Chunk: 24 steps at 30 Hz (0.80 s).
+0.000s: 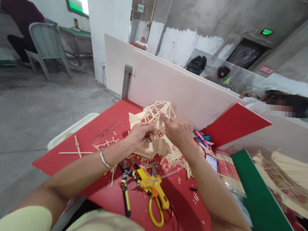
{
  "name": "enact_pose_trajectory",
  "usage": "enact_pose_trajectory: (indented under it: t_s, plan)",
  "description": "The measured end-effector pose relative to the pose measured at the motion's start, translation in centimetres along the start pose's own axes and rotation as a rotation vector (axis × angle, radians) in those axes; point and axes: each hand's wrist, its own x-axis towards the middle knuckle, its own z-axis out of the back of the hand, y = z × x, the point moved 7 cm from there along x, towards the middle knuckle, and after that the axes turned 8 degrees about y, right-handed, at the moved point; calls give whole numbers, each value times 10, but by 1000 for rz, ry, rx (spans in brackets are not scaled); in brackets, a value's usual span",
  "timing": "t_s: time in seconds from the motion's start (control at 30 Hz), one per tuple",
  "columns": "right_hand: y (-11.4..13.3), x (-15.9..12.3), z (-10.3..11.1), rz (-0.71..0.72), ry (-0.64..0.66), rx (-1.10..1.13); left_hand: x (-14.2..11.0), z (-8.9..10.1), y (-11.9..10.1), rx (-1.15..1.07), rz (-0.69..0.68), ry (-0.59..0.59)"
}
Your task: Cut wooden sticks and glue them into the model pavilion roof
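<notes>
A model built of thin wooden sticks (154,110) stands at the back of the red table, with an open lattice on top and layered, flared parts below. My left hand (143,134) is in front of it, fingers closed in a pinch; what they hold is too small to make out. From the right my right hand (179,130) reaches to the lattice, its index finger at the sticks and its other fingers curled. Whether it grips a stick is hidden. A yellow glue gun (153,184), yellow-handled scissors (156,214) and black-and-yellow pliers (125,192) lie nearer me.
Loose sticks (176,156) and scraps litter the red table (188,212). Crossed sticks (77,149) and a clear ruler (106,132) lie left. A phone (211,162) and packed sticks (230,172) are right, beside a green panel (265,204). A white partition (167,84) stands behind.
</notes>
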Motion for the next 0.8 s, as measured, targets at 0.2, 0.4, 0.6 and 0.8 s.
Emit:
enact_pose_trajectory:
  t_s: [0.2,0.4,0.6,0.8]
  plan:
    - [-1,1,0,-7,22,26,0,-1,-1,-8,6,-11]
    - [-2,2,-1,-14,36,36,0,0,0,-12,2,0]
    - [-3,1,-2,-17,31,18,0,-1,0,-21,4,15]
    - [-2,1,-1,-6,25,17,-2,0,-1,-26,15,-4]
